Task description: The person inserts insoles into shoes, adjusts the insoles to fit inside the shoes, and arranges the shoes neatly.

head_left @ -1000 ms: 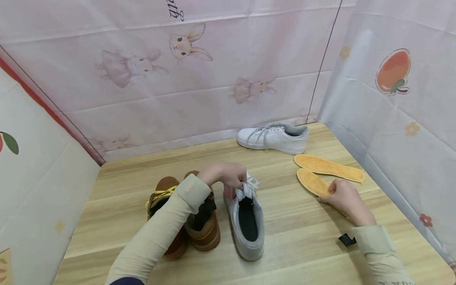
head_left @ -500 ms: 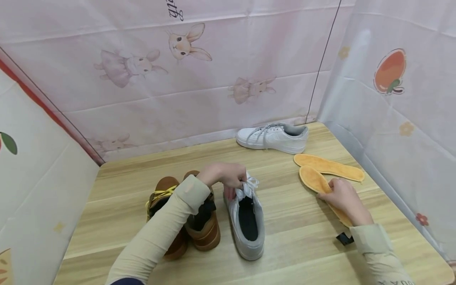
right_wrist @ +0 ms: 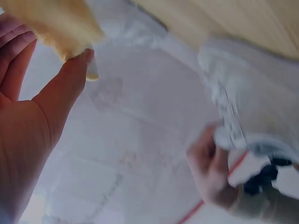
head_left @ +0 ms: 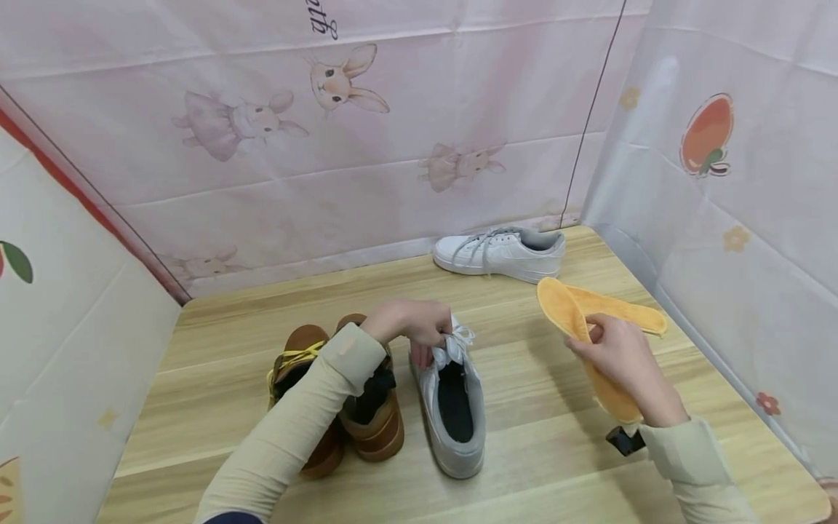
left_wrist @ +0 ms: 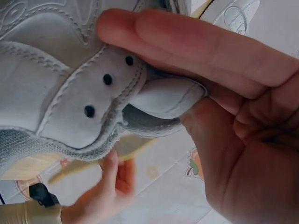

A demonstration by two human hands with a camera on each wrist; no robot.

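At the table's middle stands a white sneaker (head_left: 458,460) with white laces and a dark inside, heel toward me. My left hand (head_left: 419,325) is at its laced front; in the left wrist view its thumb and fingers pinch the tongue (left_wrist: 163,99). A fuzzy yellow insole (head_left: 560,304) is in my right hand (head_left: 618,356), gripped about its middle between thumb and fingers. It tilts up off the table. Behind it a second yellow insole (head_left: 631,311) lies flat, partly covered by the first. The right wrist view shows the held insole (right_wrist: 60,25) blurred.
A second white sneaker (head_left: 504,253) with grey laces stands at the back edge against the printed cloth wall. Left of the middle sneaker is a pair of brown shoes (head_left: 376,440) with yellow laces, partly under my left sleeve. Cloth walls enclose the wooden table (head_left: 524,473).
My right hand has lifted the nearer insole off the table and moved it slightly up and left, so it now overlaps the other insole. My left hand has stayed at the sneaker.
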